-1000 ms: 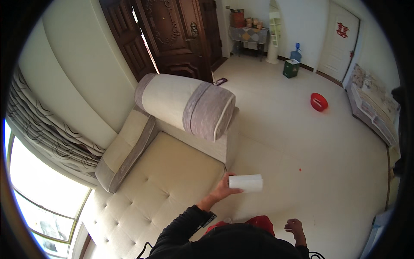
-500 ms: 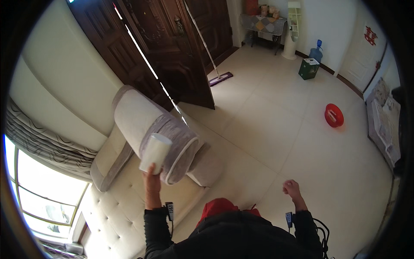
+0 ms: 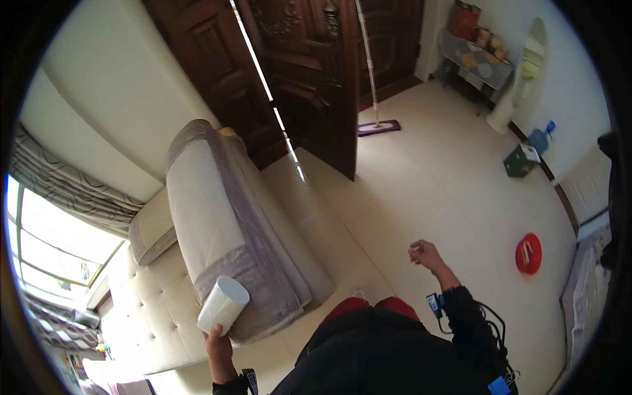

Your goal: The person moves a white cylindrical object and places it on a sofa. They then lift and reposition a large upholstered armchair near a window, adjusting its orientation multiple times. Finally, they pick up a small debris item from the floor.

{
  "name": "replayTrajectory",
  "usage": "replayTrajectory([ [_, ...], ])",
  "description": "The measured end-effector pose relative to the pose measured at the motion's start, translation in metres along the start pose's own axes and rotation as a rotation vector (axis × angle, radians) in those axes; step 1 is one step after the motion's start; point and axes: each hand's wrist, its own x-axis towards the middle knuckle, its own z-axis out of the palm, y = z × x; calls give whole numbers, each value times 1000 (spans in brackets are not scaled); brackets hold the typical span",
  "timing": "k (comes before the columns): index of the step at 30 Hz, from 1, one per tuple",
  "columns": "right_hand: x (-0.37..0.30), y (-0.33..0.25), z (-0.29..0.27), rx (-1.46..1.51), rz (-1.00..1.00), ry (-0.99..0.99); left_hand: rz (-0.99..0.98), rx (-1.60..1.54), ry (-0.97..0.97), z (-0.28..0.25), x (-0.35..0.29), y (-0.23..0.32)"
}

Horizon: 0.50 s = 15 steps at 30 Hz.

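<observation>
My left hand is closed around the lower end of a white cylinder, held tilted in front of the grey-and-beige sofa armrest. Whether the cylinder is hollow cannot be made out. Off to the right, above the tiled floor, my right hand hangs with its fingers loosely bent and a little apart, and nothing plain to see in it. Below the left hand spreads the tufted beige sofa seat.
A dark carved door stands ajar ahead, with a flat mop beside it. To the right are a red basin, a green box, a blue water jug and a small cloth-covered table.
The view has shifted, with the sofa armrest now nearer. My left hand has carried the white cylinder lower. My right hand's fingers have loosened from a tighter curl.
</observation>
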Motion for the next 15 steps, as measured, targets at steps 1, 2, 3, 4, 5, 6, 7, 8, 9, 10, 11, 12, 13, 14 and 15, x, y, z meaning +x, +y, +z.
replayTrajectory([
  [1, 34, -22, -6, -21, -34, -23, 9, 22, 70, 9, -3, 3],
  [2, 72, -46, -10, -13, -58, -46, 22, 37, 117, 15, -9, 7],
  [3, 108, -73, -16, -79, -139, -33, 58, 24, 130, 22, -15, 12],
  [4, 147, -104, -22, -167, -200, 3, 85, 38, 127, 29, -19, 17],
  [5, 188, -137, -26, -339, -295, 95, 106, 39, 142, 35, -26, 21],
  [6, 225, -170, -31, -463, -488, 178, 158, 10, 122, 42, -34, 25],
  [7, 261, -205, -36, -486, -568, 232, 220, -19, 83, 50, -37, 25],
  [8, 296, -242, -40, -489, -579, 246, 209, -33, 178, 60, -38, 22],
  [9, 330, -279, -37, -318, -621, 268, 211, -43, 262, 70, -40, 18],
  [10, 356, -312, -42, -368, -679, 298, 215, -55, 354, 81, -45, 12],
  [11, 384, -347, -41, -264, -698, 286, 220, -68, 454, 95, -51, 4],
  [12, 406, -377, -41, -205, -689, 267, 228, -82, 558, 109, -57, -3],
  [13, 426, -404, -42, -149, -701, 219, 235, -96, 666, 125, -64, -11],
  [14, 441, -425, -42, -210, -684, 299, 247, -109, 717, 138, -67, -18],
  [15, 456, -446, -42, -155, -677, 242, 261, -113, 765, 148, -65, -25],
])
